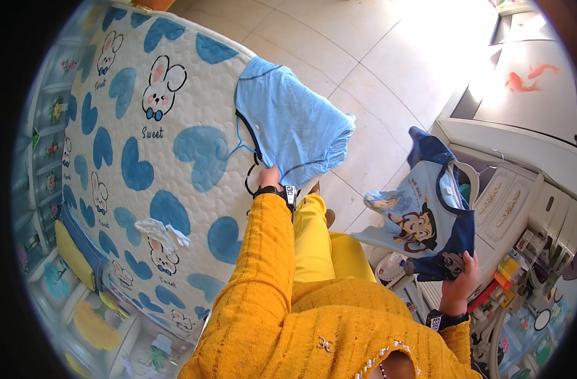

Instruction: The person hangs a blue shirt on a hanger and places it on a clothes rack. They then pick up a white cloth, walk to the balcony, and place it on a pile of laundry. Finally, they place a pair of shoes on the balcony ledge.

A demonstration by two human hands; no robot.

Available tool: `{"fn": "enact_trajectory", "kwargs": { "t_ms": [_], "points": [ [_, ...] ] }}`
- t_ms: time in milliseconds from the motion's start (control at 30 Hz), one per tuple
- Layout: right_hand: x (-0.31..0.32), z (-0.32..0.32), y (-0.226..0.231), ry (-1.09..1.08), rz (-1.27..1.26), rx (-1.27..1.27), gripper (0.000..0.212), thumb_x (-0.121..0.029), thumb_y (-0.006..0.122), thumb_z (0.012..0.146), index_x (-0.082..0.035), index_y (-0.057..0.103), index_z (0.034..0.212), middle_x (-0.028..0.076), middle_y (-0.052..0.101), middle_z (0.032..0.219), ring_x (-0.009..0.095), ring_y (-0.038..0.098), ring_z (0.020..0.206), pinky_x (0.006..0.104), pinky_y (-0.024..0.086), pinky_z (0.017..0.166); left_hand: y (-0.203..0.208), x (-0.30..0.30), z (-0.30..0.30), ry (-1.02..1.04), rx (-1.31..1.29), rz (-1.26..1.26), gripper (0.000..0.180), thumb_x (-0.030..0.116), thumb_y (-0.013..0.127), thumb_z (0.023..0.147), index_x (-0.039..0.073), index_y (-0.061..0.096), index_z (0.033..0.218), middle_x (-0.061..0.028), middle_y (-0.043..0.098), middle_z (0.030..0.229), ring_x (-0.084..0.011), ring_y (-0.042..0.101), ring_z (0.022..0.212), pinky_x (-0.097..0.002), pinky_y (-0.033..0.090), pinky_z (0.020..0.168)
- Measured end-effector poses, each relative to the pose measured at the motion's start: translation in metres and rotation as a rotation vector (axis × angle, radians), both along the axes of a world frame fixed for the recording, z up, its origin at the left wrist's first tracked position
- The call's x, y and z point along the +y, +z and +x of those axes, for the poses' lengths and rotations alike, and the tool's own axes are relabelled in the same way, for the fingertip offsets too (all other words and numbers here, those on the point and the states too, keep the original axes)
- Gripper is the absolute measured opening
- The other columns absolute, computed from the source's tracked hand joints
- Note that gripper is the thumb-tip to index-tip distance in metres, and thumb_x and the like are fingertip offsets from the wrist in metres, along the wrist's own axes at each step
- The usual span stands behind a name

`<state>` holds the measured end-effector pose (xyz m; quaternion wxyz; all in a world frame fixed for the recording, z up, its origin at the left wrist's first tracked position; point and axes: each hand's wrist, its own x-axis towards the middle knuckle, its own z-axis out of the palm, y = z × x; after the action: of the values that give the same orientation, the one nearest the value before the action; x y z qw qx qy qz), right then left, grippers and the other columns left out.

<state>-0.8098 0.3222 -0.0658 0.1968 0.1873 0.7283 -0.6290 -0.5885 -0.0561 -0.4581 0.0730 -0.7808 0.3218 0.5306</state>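
Two garments are in play, one to each hand. The left hand [269, 177] is closed on the near hem of a light blue top [293, 123], which lies half on the right edge of the mattress [130, 158] and half over the floor [339, 50]. The right hand [463, 278] is clamped on the lower corner of a navy and pale blue cartoon shirt [424, 218], held up in the air, well apart from the mattress and just in front of a white cabinet [516, 189].

To my eye the blue top is being laid out or drawn along the mattress. Doing that well would mean pulling it wholly onto the quilted surface, since its right side hangs loose past the edge and bunches there. With only one hand on it, it could slide off toward the floor. The shirt dangles by one corner and is folded on itself, so it would want both hands to open flat.

A small white cloth [162, 232] lies on the mattress nearer the left, clear of the top. A yellow pillow [74, 256] sits at the mattress's left edge. On the right, the cabinet's top is crowded with small coloured items that I cannot make out. The person's yellow trousers [314, 240] stand between mattress and cabinet.
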Motion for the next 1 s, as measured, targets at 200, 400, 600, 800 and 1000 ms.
{"fn": "enact_trajectory", "kwargs": {
  "t_ms": [200, 400, 600, 800, 1000],
  "points": [
    [-0.033, -0.022, 0.032, -0.014, -0.085, -0.044, 0.029, -0.009, 0.051, 0.09, 0.0, 0.057, 0.117, 0.008, 0.067, 0.097, 0.019, 0.067, 0.082, 0.0333, 0.057, 0.076, 0.078, 0.001, -0.033, 0.019, 0.259, -0.556, 0.034, 0.025, 0.051, 0.099, -0.008, 0.056, 0.108, -0.0227, 0.065, 0.106, -0.0357, 0.06, 0.094, -0.0424, 0.046, 0.085],
    [-0.05, -0.056, 0.061, -0.061, -0.274, 0.035, 0.035, -0.01, 0.05, 0.088, 0.001, 0.056, 0.12, 0.009, 0.067, 0.098, 0.019, 0.067, 0.085, 0.0332, 0.056, 0.078, 0.199, -0.01, -0.108, -0.389, 0.556, -0.825, 0.024, 0.021, 0.056, 0.099, -0.002, 0.052, 0.092, -0.0128, 0.056, 0.079, -0.0244, 0.051, 0.07, -0.0372, 0.043, 0.065],
    [-0.057, -0.114, 0.081, -0.105, -0.366, 0.169, 0.04, -0.01, 0.048, 0.086, 0.003, 0.056, 0.124, 0.009, 0.068, 0.1, 0.017, 0.066, 0.084, 0.0314, 0.056, 0.078, 0.312, -0.031, -0.226, -0.499, 0.942, -0.566, 0.018, 0.012, 0.066, 0.094, 0.001, 0.052, 0.097, 0.0009, 0.054, 0.078, -0.0058, 0.048, 0.069, -0.024, 0.041, 0.059],
    [-0.057, -0.223, 0.079, -0.147, -0.473, 0.249, 0.041, -0.01, 0.048, 0.083, 0.005, 0.056, 0.12, 0.013, 0.068, 0.101, 0.021, 0.069, 0.086, 0.0332, 0.058, 0.079, 0.388, -0.048, -0.355, -0.707, 1.101, -0.316, 0.026, 0.007, 0.067, 0.089, 0.002, 0.05, 0.109, 0.001, 0.053, 0.084, -0.0059, 0.051, 0.072, -0.0225, 0.044, 0.061],
    [-0.062, -0.381, 0.094, -0.089, -0.514, 0.27, 0.046, -0.007, 0.049, 0.082, 0.006, 0.055, 0.125, 0.011, 0.067, 0.102, 0.017, 0.065, 0.084, 0.028, 0.054, 0.077, 0.441, -0.075, -0.515, -0.669, 1.171, -0.246, 0.031, 0.007, 0.06, 0.088, 0.0, 0.051, 0.116, -0.0022, 0.057, 0.095, -0.0084, 0.054, 0.082, -0.0244, 0.047, 0.075]
  ]
}}
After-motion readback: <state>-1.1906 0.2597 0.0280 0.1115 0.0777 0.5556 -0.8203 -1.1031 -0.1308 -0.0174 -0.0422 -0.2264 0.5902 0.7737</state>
